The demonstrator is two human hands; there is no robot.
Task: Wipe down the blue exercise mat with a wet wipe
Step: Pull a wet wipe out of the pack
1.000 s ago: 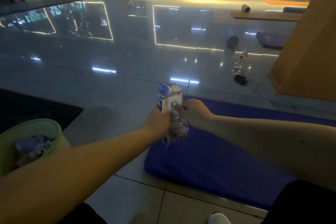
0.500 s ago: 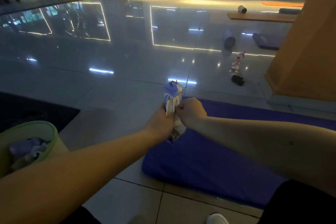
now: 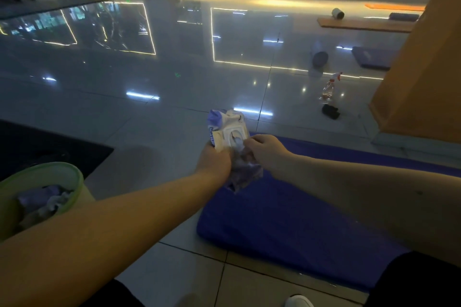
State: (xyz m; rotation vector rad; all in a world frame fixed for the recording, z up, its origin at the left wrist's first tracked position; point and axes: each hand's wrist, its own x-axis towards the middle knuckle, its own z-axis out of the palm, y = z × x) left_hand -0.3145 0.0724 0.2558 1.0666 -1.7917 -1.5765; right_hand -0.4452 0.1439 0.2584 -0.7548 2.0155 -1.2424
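Note:
The blue exercise mat (image 3: 287,227) lies on the tiled floor in front of me, its near-left corner below my hands. My left hand (image 3: 214,161) grips a soft pack of wet wipes (image 3: 229,132) held upright above that corner, its white lid flipped open. My right hand (image 3: 264,151) pinches at the pack's opening, where a bit of wet wipe (image 3: 238,143) shows. Most of the pack's lower half is crumpled between my hands.
A pale green bin (image 3: 62,177) holding used wipes stands at the left. A black mat (image 3: 50,147) lies beyond it. A spray bottle (image 3: 329,88) and a dark cloth (image 3: 330,111) sit on the floor ahead. An orange pillar (image 3: 424,70) rises at the right.
The pack has turned so its open lid faces me more squarely. My right fingers stay at the opening. Both hands hold roughly the same place.

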